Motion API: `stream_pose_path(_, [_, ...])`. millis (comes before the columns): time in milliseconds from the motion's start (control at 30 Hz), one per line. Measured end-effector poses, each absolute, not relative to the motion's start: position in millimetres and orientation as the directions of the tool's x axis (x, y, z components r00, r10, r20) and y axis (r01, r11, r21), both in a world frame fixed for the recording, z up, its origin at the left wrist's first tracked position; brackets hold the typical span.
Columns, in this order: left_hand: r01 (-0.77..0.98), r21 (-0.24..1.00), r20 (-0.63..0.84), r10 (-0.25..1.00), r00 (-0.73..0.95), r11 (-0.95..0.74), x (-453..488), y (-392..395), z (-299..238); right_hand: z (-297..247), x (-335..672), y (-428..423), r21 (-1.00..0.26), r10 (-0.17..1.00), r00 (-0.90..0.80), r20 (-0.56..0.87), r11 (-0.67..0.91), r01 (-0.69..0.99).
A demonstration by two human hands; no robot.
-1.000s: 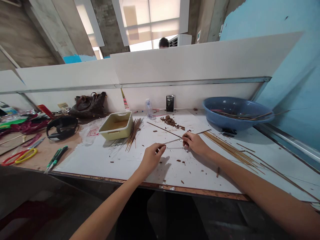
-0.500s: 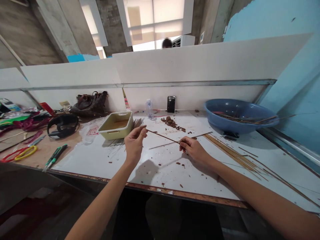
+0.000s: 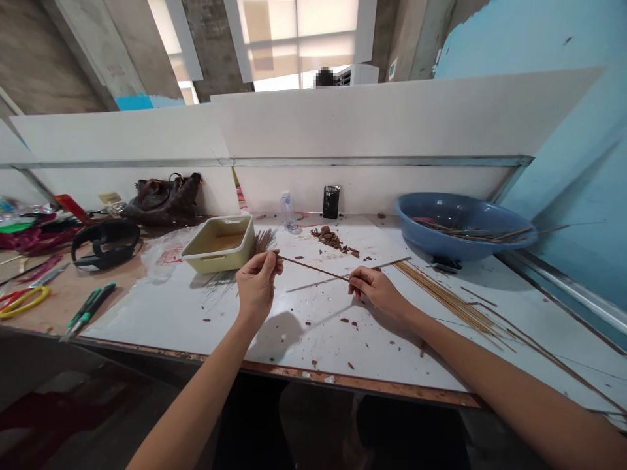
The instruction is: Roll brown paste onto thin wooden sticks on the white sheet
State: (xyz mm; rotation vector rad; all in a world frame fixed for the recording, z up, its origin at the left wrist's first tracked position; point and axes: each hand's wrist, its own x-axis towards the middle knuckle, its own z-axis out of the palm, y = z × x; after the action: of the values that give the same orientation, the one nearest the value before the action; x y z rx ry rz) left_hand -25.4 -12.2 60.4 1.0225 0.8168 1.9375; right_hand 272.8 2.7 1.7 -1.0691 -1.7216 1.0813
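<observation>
Head camera: a person at a white worktable (image 3: 274, 313) holds one thin brown stick (image 3: 313, 268) in the air by both ends, just right of the cream tray (image 3: 215, 263). The left hand (image 3: 255, 282), raised beside the tray's near right corner, pinches the stick's left end between thumb and fingertips. The right hand (image 3: 375, 290), farther right of the tray and lower, close to the tabletop, is closed on the other end in a like pinch. The stick slopes down from left to right, clear of the surface. A second, paler stick (image 3: 318, 282) lies flat beneath it. Brown crumbs (image 3: 336, 239) sit beyond, right of the tray's far corner, and a fan of dark sticks (image 3: 262, 243) lies just beside the tray's right wall. A spread of pale sticks (image 3: 450, 297) and a blue basin (image 3: 441, 245) lie well to the tray's right. The risk, by the look of it: so slender a stick, gripped only at its tips, may snap if the hands bow or twist it, or slip from a light pinch and drop among the crumbs.
</observation>
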Motion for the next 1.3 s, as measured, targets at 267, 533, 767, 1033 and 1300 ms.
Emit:
stream_pose_path(267, [-0.386,0.800,0.309,0.867,-0.391,-0.459,-27,-8,54,3,276,4,-0.941,0.929,-0.331,0.162,0.246,0.230])
stream_pose_path(533, [-0.473,0.784,0.209,0.889,-0.408,-0.401,-33,-8,46,14,280,-1,-0.933,0.932,-0.314,0.181,0.264,0.245])
stream_pose_path(767, [-0.462,0.791,0.191,0.880,-0.436,-0.400,-34,-8,45,16,279,-2,-0.933,0.934,-0.316,0.165,0.252,0.257])
stream_pose_path(1033, [-0.467,0.782,0.218,0.882,-0.417,-0.414,-36,-7,45,11,279,-1,-0.936,0.932,-0.327,0.154,0.244,0.253])
stream_pose_path(1300, [-0.185,0.976,0.109,0.992,-0.058,-0.118,-25,-15,39,16,273,-7,-0.930,0.927,-0.340,0.160,0.257,0.264])
